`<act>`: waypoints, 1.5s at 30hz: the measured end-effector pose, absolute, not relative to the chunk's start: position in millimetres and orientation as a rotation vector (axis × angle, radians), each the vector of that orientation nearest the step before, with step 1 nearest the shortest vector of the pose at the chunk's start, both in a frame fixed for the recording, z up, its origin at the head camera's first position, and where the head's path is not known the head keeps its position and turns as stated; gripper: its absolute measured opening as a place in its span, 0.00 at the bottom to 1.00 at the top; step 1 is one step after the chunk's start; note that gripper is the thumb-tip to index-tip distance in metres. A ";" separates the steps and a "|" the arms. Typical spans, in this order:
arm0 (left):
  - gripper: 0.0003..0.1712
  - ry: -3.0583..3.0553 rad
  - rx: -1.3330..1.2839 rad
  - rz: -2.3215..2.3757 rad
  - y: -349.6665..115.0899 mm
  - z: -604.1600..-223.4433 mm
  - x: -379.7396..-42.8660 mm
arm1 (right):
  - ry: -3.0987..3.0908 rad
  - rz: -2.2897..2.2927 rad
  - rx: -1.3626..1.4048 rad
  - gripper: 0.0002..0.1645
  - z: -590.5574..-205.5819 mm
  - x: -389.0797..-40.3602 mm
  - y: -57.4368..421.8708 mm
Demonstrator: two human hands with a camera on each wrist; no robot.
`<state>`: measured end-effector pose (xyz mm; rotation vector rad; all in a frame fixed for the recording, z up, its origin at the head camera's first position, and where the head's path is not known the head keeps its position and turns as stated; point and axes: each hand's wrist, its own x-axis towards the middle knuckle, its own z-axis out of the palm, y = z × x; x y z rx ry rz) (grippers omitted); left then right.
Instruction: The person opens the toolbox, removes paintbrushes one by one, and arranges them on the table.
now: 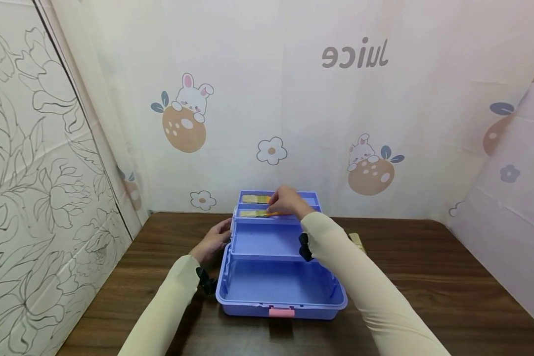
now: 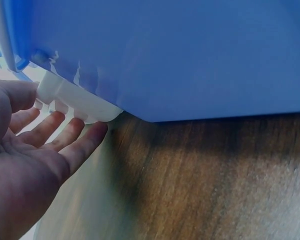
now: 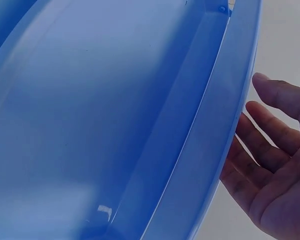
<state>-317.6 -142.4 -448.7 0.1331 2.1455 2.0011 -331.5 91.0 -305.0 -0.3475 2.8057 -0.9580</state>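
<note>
In the head view a periwinkle blue toolbox (image 1: 276,281) stands open, its trays stepped up toward the back. Two flat paintbrushes lie in the upper trays, bristles left: one at the back (image 1: 252,199) and one in front of it (image 1: 253,214). My right hand (image 1: 288,201) pinches the front paintbrush by its orange handle. The right wrist view differs, with fingers (image 3: 262,142) spread beside a blue rim (image 3: 210,125) and no brush showing. At the toolbox's left side, my left hand (image 1: 214,241) has its fingertips against a white part (image 2: 77,97) in the left wrist view.
Bristles of another brush (image 1: 357,241) show beyond my right forearm, its remainder hidden. A pink latch (image 1: 282,312) hangs at the toolbox's front. The dark wooden table (image 1: 409,282) meets a patterned curtain (image 1: 231,168) at the back.
</note>
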 end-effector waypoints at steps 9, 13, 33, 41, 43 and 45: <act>0.29 2.147 0.146 1.993 -142.5 -447.7 -318.4 | 2.855 -0.783 -0.417 0.11 -305.0 -331.2 85.9; 0.28 2.150 0.141 1.993 -142.5 -448.7 -318.8 | 2.870 -0.707 -0.433 0.10 -308.8 -332.8 85.0; 0.29 2.154 0.134 1.977 -143.2 -449.2 -318.1 | 2.886 -0.618 -0.499 0.04 -311.2 -334.0 85.5; 0.29 2.159 0.146 1.977 -143.1 -449.9 -318.1 | 2.868 -0.635 -0.500 0.03 -309.3 -334.0 87.3; 0.29 2.155 0.145 1.981 -143.1 -449.3 -318.1 | 2.854 -0.658 -0.484 0.02 -308.7 -334.2 87.6; 0.29 2.151 0.146 1.987 -143.0 -448.4 -317.8 | 2.840 -0.681 -0.472 0.02 -307.6 -334.0 87.9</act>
